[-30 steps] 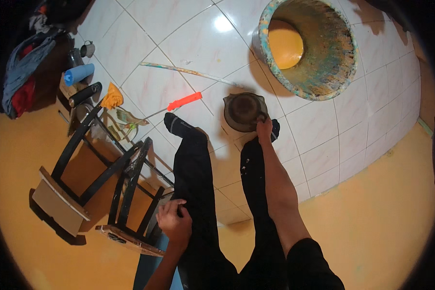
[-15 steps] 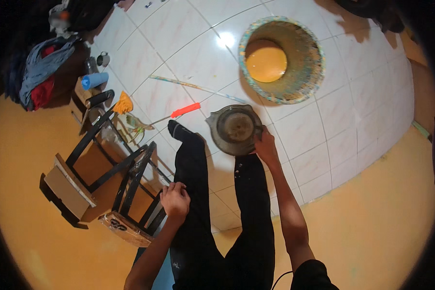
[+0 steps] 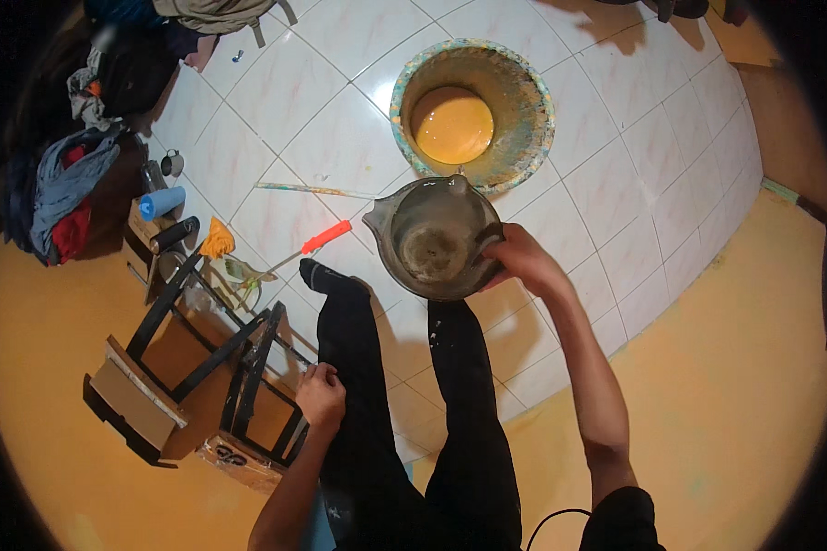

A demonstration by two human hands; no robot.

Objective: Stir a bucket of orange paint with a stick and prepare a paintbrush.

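My right hand [image 3: 522, 256] is closed on the right rim of a dark grey spouted bowl [image 3: 398, 255], its thumb lying inside. The bowl hangs above the floor over my right shin, showing wet-looking sides and a brownish, stained bottom. Just beyond it stands a paint-crusted bucket [image 3: 533, 151] with orange-yellow paint [image 3: 453, 124] inside. My left hand [image 3: 321, 397] rests against my left thigh, fingers curled and holding nothing that I can see. A paint-streaked stick [image 3: 312, 189] lies on the tiles left of the bowl.
A tool with an orange-red handle [image 3: 326, 237] lies near my left foot. At left stand a black-legged stool [image 3: 253, 367], a cardboard box [image 3: 133, 395], a blue cup [image 3: 162, 203] and an orange cloth [image 3: 217, 239]. Clothes [image 3: 73, 174] are heaped farther left.
The bowl has been raised toward me and slightly left, its inside now showing more fully. The view has shifted, so the bucket appears farther left. My left hand stays by my thigh.
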